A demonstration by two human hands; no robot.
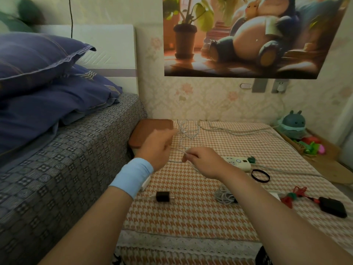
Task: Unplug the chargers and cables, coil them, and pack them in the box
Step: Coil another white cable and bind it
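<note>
My left hand [157, 148] holds loops of a thin white cable [188, 131] above the checked tablecloth, just in front of the brown box [152, 127] at the table's left edge. Close beside it, my right hand [202, 161] pinches the same cable between thumb and fingers. A white power strip [238, 162] lies right of that hand. On the cloth nearer me lie a black charger [162, 196], a coiled white cable [225, 196], a red cable [295, 196] and a black adapter [333, 207].
A bed with a grey patterned cover [66, 159] runs along the table's left side. A black hair band [260, 175] lies near the power strip. Toys [294, 125] sit at the back right corner. A wall socket [279, 87] holds a white plug.
</note>
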